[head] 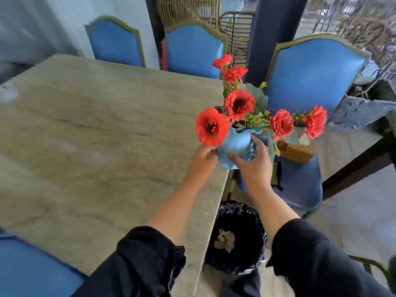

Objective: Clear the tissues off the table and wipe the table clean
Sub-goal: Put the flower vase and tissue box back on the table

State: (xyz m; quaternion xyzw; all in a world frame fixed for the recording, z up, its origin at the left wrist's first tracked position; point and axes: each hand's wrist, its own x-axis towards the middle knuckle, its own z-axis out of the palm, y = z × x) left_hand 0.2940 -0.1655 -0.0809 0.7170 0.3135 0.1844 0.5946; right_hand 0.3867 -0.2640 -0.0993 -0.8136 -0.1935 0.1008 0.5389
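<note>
- Table (96, 136): its top shows faint pale smears toward the left and middle. No loose tissues are visible on it, so the clearing looks done and the wiping probably remains.
- Left hand (202, 159): fingers curled against the left side of the vase (234, 146), gripping it from that side.
- Vase: blue, holding red flowers (239, 105), right at the table's right edge. If either hand slips it could tip off the edge, as the flowers make it top-heavy.
- Right hand (254, 165): thumb and spread fingers wrapped round the vase's right side.
- Bin (235, 239): on the floor just beside the table, with crumpled tissues (225, 241) inside. A dropped vase could land there.
- Tissue box (296, 150): on the chair (300, 181), behind the trailing flowers, which could snag it.
</note>
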